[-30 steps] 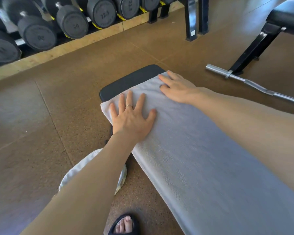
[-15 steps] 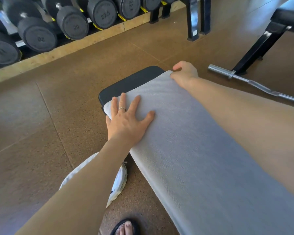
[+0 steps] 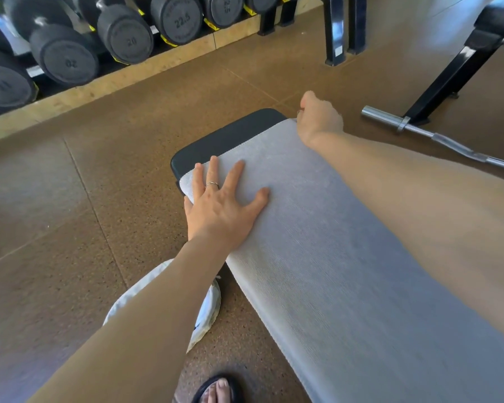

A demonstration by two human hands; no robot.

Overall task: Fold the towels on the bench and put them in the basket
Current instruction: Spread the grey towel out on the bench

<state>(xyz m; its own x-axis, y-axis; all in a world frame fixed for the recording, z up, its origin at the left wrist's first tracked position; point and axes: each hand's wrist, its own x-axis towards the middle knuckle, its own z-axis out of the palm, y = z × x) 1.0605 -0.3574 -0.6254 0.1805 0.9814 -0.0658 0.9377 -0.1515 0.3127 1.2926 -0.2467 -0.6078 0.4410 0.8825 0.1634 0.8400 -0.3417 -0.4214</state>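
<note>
Grey towel [image 3: 317, 242] spread flat along the black bench [image 3: 224, 138], covering nearly all of it, only the far end of the pad left bare. Left hand [image 3: 224, 205] lying flat on the towel near its far left corner, fingers straight and spread wide (thin ring on one finger), gripping nothing. Right hand [image 3: 317, 117] at the towel's far right corner, fingers curled under and pinching the edge there. White cloth [image 3: 207, 309] down on the brown floor [image 3: 70, 213], just beside the bench, partly hidden by the left arm. Foot in a black sandal [image 3: 218, 391] at the bottom edge. Silver bar [image 3: 437, 138] on the floor to the right. Dark dumbbells [image 3: 122, 36] lined up on a rack far back.
</note>
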